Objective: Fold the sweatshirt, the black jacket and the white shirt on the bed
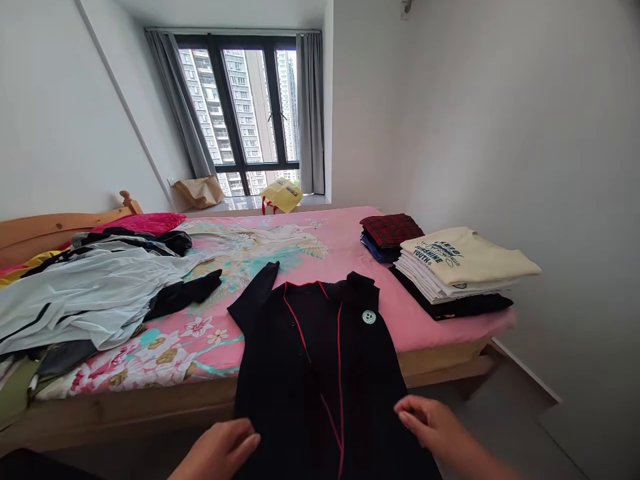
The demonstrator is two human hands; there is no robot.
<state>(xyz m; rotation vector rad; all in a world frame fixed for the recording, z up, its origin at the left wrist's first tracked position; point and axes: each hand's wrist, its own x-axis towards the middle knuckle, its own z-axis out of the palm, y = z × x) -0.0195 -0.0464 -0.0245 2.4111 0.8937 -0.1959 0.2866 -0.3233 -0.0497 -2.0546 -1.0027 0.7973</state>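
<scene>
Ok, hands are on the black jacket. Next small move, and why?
Probably fold the jacket inward from the side by the right hand. It lies spread out, front up, with that hand at its edge and the left hand near the other edge, open and free to steady it. A folded stack sits beside it on the bed.

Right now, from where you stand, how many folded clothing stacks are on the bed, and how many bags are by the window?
Folded clothing stacks: 2 (red plaid stack, cream-topped stack)
Bags by the window: 2 (brown paper bag, yellow bag)
Total: 4
</scene>
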